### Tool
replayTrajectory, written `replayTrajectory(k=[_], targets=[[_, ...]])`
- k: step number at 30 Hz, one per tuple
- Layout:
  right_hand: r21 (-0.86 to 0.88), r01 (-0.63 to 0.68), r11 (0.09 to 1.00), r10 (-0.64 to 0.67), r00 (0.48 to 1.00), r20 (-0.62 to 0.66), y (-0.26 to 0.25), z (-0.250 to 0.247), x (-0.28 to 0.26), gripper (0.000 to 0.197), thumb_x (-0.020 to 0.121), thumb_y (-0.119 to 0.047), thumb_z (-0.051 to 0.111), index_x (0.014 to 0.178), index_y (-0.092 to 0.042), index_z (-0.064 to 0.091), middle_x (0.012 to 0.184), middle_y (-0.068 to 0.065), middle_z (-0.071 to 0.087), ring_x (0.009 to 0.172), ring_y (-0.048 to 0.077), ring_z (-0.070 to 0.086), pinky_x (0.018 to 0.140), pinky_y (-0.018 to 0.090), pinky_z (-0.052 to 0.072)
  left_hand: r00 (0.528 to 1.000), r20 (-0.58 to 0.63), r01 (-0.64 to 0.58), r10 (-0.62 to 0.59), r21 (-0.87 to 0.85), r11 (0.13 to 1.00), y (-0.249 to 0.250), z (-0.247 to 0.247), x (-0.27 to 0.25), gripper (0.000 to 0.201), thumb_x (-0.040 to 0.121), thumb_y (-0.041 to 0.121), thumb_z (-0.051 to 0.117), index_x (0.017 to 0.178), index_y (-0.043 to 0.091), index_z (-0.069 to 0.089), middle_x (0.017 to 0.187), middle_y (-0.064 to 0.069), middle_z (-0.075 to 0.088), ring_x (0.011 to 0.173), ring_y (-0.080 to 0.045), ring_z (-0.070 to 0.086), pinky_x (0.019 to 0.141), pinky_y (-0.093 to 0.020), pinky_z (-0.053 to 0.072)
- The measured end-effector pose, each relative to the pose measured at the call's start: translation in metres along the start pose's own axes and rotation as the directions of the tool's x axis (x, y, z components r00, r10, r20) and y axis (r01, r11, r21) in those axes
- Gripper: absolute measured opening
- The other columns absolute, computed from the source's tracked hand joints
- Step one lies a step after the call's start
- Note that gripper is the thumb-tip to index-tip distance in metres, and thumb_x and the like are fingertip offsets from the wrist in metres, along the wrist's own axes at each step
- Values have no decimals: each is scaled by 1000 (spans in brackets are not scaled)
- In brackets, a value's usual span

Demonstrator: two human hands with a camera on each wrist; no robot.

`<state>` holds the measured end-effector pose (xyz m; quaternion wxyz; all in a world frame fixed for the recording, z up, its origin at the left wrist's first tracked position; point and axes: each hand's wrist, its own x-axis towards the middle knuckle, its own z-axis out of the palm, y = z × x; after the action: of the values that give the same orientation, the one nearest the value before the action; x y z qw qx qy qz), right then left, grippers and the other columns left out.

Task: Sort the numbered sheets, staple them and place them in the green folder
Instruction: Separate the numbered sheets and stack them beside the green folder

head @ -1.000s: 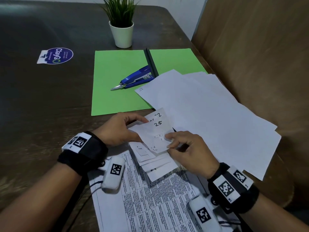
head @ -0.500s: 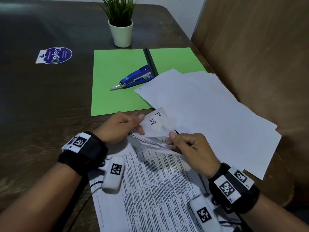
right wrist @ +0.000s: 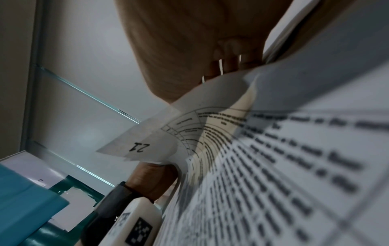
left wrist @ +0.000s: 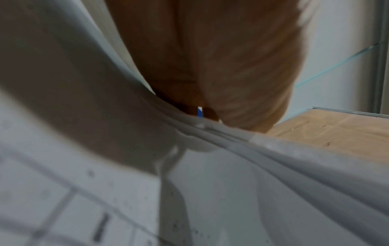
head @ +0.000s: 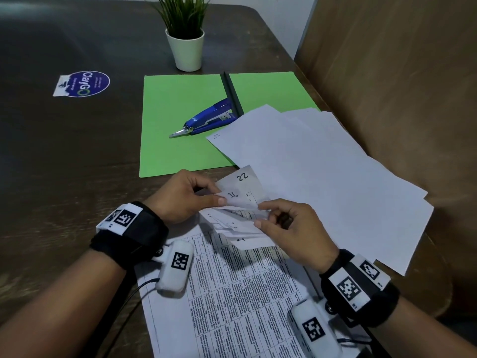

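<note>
Both hands leafing through numbered sheets at the near edge of the desk (head: pixel 64 156).

Far left lies a sticker (head: pixel 82 83); the left hand (head: pixel 182 196) pinches a sheet corner in its fingers (head: pixel 219 202). The sheets (head: pixel 241 192) fan upward, "22" showing on one, over a printed page (head: pixel 232 293). The right hand (head: pixel 291 232) pinches their other edge. Behind lie the open green folder (head: pixel 180 125) with a blue stapler (head: pixel 209 117) on it, a plant (head: pixel 185 34), and blank sheets (head: pixel 322 177) to the right overlapping the folder.
</note>
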<state>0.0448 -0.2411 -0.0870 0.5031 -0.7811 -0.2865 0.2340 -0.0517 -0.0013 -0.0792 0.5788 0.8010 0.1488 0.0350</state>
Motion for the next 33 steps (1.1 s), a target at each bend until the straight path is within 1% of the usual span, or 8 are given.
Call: replayTrajectory(k=[7,10,14,19,23,26,29,33], targets=[[-148,62,987,-73,995,-70,-1,-5,0,62,77,-34,83,133,-34,55,118,-16,54,107,-3,54,84,17,47,997,70,-44,46,-24,999,9,-1,-5,13,66,24,85,59,21,75,74,0,73,70,-13,68,72,-22,53],[-169,141,976,-143,990,4,2,-2,1,22,73,-37,80,90,-23,76,126,-23,58,119,1,53,93,29,48,997,82,10,-11,17,1000,7,-3,-6,33,60,34,88,47,17,64,49,4,52,49,-12,43,53,-23,35],[-147,210,967,-207,978,39,4,-1,1,15,76,-22,83,67,-16,73,111,-33,65,110,1,60,91,35,50,997,58,51,-52,22,998,7,-4,-7,39,59,38,89,50,9,65,45,0,47,46,-12,34,49,-21,28],[33,218,975,-214,973,-83,-8,-1,-3,32,78,-48,71,98,-23,73,101,-10,70,93,14,67,81,40,57,999,24,51,-47,-193,980,7,1,-6,43,82,44,68,77,3,76,73,-27,69,73,-19,64,66,-14,51],[107,225,968,-211,969,-125,-17,-5,-9,50,71,-52,75,110,-21,64,104,-8,68,100,13,64,84,24,52,991,21,134,-135,-358,924,11,6,-5,39,82,42,58,97,11,76,97,13,76,96,3,66,83,-13,48],[21,165,986,-158,966,-206,-14,-3,-6,44,70,-36,88,103,-24,62,94,-3,64,87,8,61,77,22,51,998,-25,39,-49,-325,945,8,5,-4,19,89,26,61,96,9,60,74,-13,51,60,-12,49,59,-18,40],[43,112,993,-98,962,-256,-10,-3,-2,23,75,-21,86,84,-20,65,73,-4,60,64,12,53,63,28,48,997,-53,37,-60,-366,930,4,6,-3,13,94,-2,57,89,5,48,62,-3,39,46,-7,30,43,-14,29],[1,148,989,-144,968,-208,-2,-2,0,24,81,-16,81,65,-19,64,59,-9,58,50,4,47,53,21,41,999,-43,3,-17,-307,952,8,3,-3,21,84,23,64,88,5,54,74,-5,54,59,-9,46,54,-15,43]])
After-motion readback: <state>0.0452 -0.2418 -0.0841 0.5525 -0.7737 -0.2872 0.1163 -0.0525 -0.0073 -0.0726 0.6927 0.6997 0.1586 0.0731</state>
